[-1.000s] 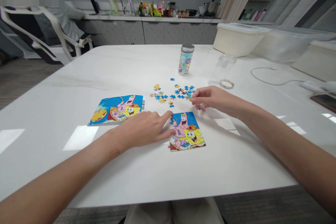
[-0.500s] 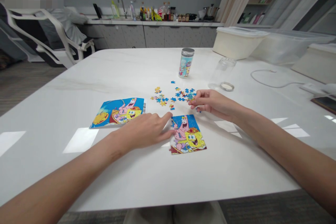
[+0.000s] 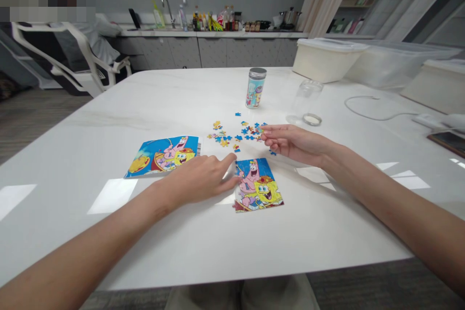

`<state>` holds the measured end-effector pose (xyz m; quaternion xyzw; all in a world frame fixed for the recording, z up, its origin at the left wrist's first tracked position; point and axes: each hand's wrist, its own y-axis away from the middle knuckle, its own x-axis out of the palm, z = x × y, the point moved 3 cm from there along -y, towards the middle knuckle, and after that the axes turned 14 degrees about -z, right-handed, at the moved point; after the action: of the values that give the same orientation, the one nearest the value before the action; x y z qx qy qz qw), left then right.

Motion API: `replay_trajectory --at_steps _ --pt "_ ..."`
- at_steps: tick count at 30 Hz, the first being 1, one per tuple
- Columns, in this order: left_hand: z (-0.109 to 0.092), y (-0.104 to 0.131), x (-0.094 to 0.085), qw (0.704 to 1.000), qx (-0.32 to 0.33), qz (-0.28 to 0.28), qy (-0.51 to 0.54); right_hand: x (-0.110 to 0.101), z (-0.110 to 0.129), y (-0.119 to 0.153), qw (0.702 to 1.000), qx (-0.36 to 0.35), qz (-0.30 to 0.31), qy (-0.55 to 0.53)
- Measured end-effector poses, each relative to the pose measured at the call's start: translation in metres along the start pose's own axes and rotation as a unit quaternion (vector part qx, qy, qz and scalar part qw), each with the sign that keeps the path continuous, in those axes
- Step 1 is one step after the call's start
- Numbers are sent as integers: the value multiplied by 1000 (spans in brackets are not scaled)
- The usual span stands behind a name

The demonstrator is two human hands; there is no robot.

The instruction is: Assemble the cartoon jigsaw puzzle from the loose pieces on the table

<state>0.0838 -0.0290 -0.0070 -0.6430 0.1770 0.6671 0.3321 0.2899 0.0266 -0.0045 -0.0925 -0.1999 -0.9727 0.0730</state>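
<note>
Pressure from the open left hand (image 3: pixel 201 178) should be light at the jigsaw section (image 3: pixel 258 185); whether the right hand (image 3: pixel 296 144) grips anything is unclear.

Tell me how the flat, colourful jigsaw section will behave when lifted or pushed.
Lifted, the jigsaw section would likely sag or split at its seams, being thin, interlocked pieces. That thinness also suggests it is light. Pushed, it should slide fairly easily over the glossy white table.
</note>
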Motion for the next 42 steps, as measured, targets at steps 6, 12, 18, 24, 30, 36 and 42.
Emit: replay_trajectory --at_steps 6,12,18,24,30,36,42 --pt "0 0 -1 1000 -4 -4 5 2 0 -1 1000 2 -7 -2" --pt "1 0 -2 1000 0 -3 -1 2 -1 0 1000 7 -7 16" --pt "0 0 -1 1000 1 3 -2 0 -2 0 1000 5 -2 15" --pt "0 0 -1 1000 4 -4 -3 0 -4 0 1000 6 2 10" --pt "0 0 -1 1000 6 -4 -3 -3 -6 -3 1000 17 4 15" --pt "0 0 -1 1000 3 -2 -2 -2 -6 -2 999 15 4 45" --pt "1 1 0 1000 3 -10 2 0 -6 -2 1000 12 -17 20"
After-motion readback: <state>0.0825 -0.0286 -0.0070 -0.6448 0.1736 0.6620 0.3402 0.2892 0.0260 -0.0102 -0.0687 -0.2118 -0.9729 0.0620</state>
